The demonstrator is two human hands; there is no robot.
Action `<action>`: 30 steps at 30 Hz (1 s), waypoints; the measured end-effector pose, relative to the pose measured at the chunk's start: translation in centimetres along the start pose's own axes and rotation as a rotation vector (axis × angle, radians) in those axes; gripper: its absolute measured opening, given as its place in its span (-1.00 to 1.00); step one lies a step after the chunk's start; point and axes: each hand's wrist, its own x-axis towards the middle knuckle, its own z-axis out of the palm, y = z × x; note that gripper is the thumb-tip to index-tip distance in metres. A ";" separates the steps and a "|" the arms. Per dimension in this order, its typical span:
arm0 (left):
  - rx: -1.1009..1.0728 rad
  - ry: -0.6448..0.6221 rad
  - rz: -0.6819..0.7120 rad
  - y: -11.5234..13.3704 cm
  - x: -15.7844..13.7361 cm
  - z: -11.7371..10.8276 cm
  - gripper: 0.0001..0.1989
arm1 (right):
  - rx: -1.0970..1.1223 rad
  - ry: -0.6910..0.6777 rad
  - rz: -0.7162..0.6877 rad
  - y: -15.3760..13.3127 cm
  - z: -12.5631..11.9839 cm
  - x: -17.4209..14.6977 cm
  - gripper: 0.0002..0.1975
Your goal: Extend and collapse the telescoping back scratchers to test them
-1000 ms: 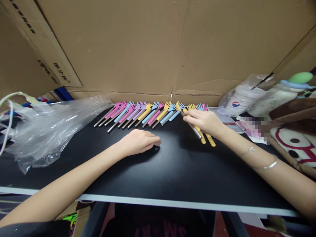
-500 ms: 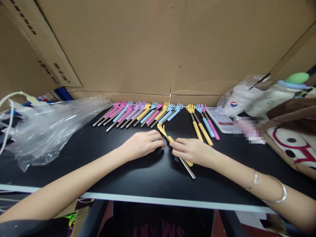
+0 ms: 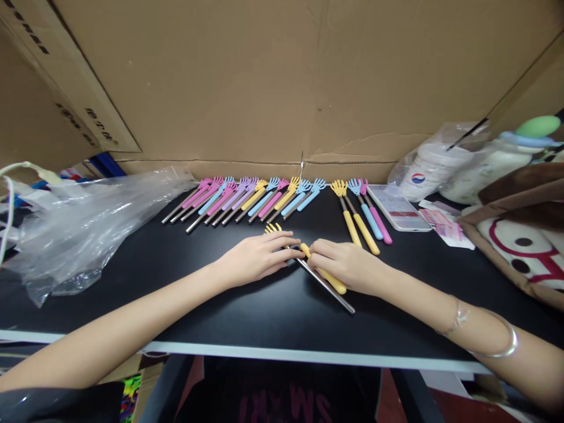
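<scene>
My left hand (image 3: 258,258) is closed over the upper part of a back scratcher with a yellow claw head (image 3: 273,228). Its bare metal rod (image 3: 328,285) slants down to the right over the black table; the thumb is hidden. Close beside it, my right hand (image 3: 348,264) grips a loose yellow handle (image 3: 333,282), which lies alongside the rod rather than on it. Behind my left hand stretches a row of back scratchers (image 3: 240,200) with pink, blue, purple and yellow heads, coloured handles and bare rod ends. Several back scratchers with handles at their lower ends (image 3: 363,226) lie to the right.
A clear plastic bag (image 3: 97,229) covers the table's left side. At the right are a phone (image 3: 399,211), small printed papers (image 3: 447,223), a white cup (image 3: 434,167) in plastic, a bottle (image 3: 493,167) and a brown plush bag (image 3: 515,235). Cardboard (image 3: 247,88) walls the back.
My left hand has moved right and taken hold of the back scratcher near its claw. The rod has come apart sideways from the yellow handle, which stays in my right hand.
</scene>
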 end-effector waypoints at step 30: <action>-0.027 -0.065 -0.182 -0.4 0.4 -1.0 -0.76 | 1.290 0.411 1.149 2.3 -1.0 -0.3 -0.65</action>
